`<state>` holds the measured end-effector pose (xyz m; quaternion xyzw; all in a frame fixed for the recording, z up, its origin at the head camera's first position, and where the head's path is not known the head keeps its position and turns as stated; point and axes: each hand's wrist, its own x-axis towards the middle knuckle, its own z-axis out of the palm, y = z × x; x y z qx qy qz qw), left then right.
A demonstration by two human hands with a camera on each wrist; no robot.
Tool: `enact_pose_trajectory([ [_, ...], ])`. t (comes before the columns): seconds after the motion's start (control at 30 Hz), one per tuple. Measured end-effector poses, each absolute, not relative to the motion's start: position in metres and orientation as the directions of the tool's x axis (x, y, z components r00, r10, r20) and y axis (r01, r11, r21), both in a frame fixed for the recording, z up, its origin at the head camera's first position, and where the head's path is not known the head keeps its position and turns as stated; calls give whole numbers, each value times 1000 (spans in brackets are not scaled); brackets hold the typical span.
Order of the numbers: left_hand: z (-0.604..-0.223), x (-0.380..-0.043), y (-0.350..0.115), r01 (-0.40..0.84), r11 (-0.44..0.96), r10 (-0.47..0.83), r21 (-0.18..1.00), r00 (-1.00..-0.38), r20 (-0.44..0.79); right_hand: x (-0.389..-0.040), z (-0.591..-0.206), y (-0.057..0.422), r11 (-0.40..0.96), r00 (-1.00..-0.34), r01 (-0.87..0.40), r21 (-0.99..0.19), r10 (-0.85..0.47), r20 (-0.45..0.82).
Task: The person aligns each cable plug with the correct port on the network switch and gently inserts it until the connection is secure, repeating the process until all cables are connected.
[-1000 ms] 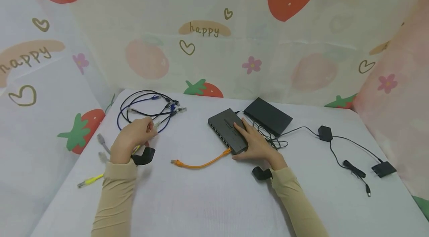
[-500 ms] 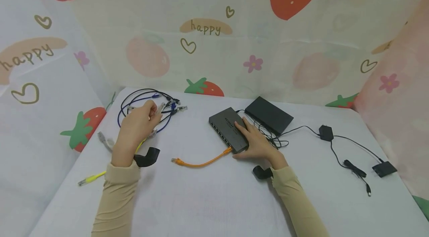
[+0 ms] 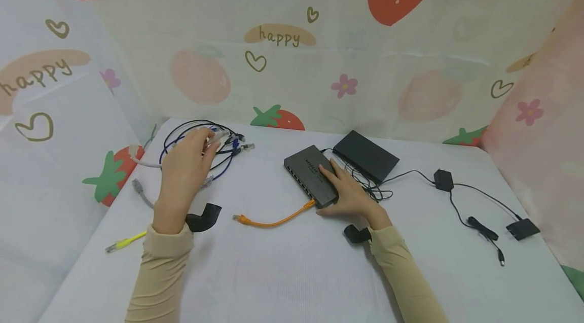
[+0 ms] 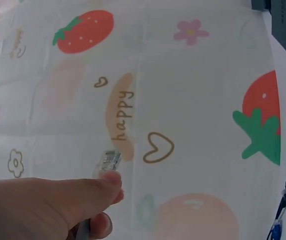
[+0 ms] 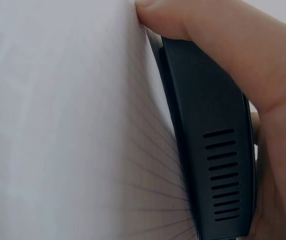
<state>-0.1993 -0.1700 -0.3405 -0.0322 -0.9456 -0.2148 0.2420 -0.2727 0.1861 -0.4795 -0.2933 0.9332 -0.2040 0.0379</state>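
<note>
My left hand [image 3: 189, 160] pinches a clear network plug [image 4: 110, 160] on a grey network cable [image 4: 83, 231], raised above the table near the coiled cables. The cable's other end [image 3: 133, 151] sticks out left of the hand. My right hand [image 3: 350, 193] grips the near right end of a black network switch [image 3: 310, 173], with its fingers over the top and its thumb [image 5: 165, 20] at the near corner. An orange network cable [image 3: 274, 224] runs from the switch's front corner, its free plug lying to the left.
Black and blue network cables [image 3: 228, 160] lie coiled at the back left. A yellow cable plug [image 3: 119, 245] and another grey plug [image 3: 138, 187] lie left. A flat black box [image 3: 366, 155] stands behind the switch; adapters [image 3: 443, 180] with cords lie right.
My left hand has moved up and away with the grey cable, whose other end has lifted and shifted back. My right hand and the switch stay in place.
</note>
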Motion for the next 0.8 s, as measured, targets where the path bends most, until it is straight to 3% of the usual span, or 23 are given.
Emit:
enact_pose_trajectory([
  [0.43, -351, -207, -165, 271, 923, 102, 275, -857, 505, -274, -480, 186, 749, -827, -527, -401, -560, 39],
  [0.8, -353, -210, -157, 315, 909, 167, 271, -875, 454, -274, -481, 186, 755, -831, -519, -402, -555, 31],
])
